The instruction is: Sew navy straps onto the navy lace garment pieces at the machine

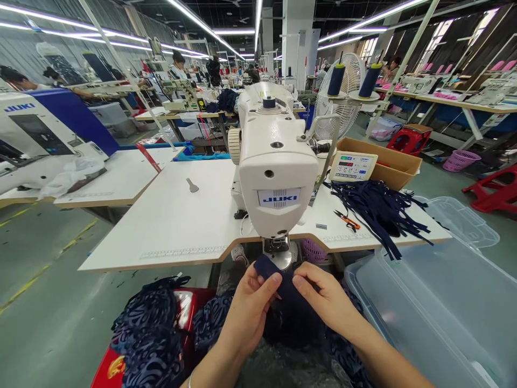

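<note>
The fingers of the left hand (250, 307) are closed in a pinch on a folded end of the navy cloth (293, 299); the fingers of the right hand (325, 296) pinch it just across from them, thumb against forefinger. The cloth spans the gap between the fingers and hangs below them. Just beyond the fingertips is the working end of the sewing machine (278, 140); whether any cloth lies under its needle cannot be told. The piece seems to be at the handling stage, and no finished seam can be made out. Loose navy strips (377, 207) on the bench (189, 223), right of and beyond the fingers, and a patterned cloth pile (147, 328) to their left suggest more remains.
</note>
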Demonstrator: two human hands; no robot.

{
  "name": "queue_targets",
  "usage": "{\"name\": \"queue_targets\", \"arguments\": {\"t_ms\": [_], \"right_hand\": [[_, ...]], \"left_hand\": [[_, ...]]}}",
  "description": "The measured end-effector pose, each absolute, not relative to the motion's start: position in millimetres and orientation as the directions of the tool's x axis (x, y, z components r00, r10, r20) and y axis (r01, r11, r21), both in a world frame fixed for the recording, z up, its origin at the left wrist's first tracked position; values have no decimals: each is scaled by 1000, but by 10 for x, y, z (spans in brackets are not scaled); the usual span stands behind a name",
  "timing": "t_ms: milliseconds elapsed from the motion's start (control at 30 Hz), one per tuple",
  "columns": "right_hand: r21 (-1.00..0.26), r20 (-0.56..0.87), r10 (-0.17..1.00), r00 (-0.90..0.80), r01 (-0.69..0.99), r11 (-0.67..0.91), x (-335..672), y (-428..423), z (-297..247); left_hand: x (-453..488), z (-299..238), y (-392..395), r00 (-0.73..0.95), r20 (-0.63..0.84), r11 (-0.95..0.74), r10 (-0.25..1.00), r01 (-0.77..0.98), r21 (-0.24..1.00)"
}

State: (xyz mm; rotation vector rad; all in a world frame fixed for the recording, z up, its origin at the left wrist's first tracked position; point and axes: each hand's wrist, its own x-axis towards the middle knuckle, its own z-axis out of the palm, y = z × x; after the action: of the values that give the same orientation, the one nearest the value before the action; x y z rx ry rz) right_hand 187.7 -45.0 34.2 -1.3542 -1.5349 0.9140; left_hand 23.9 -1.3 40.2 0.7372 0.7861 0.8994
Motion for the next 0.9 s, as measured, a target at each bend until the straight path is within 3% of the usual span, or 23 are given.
{"name": "queue_targets", "arguments": {"t_ms": [267,600,733,900], "right_hand": [[-951,102,993,56,299,81,1860,-409,330],[-869,225,965,131,476,138,1793,-352,275],[-755,410,905,114,600,266,1820,-400,298],[-552,532,847,-3,757,349,1800,-452,349]], "left_hand": [[270,389,-23,340,-262,383,903,-364,849],[233,338,-42,303,-318,408,898,-304,861],[220,319,-46,308,-320,409,896,-291,865],[206,310,-59,298,-285,362,911,-248,898]]}}
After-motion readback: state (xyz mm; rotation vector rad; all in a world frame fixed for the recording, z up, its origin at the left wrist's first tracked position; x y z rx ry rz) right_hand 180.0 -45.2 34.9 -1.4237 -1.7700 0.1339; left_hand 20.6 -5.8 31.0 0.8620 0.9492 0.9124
